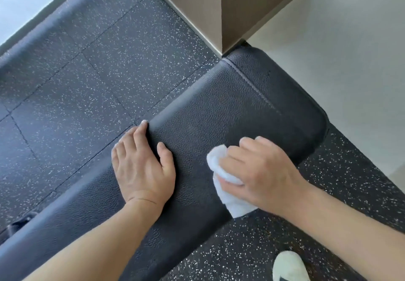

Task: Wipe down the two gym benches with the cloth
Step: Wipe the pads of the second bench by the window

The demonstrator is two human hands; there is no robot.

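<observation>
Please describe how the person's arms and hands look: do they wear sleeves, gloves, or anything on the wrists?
Both forearms are bare as far as the picture shows: no sleeves, gloves, watch or rings in view. The left hand has a thin dark line across its wrist, perhaps a thread or crease. The right hand shows short, plain fingernails.

one view only, from a wide-angle camera on the person's head, looking steeply down and forward. it sits close above the padded counter (230, 114), which runs diagonally from the lower left of the frame to the centre right. both forearms enter from the bottom edge. the speckled floor (87, 72) fills the upper left, a pale wall (350, 39) the upper right, with lines bending toward the edges.
</observation>
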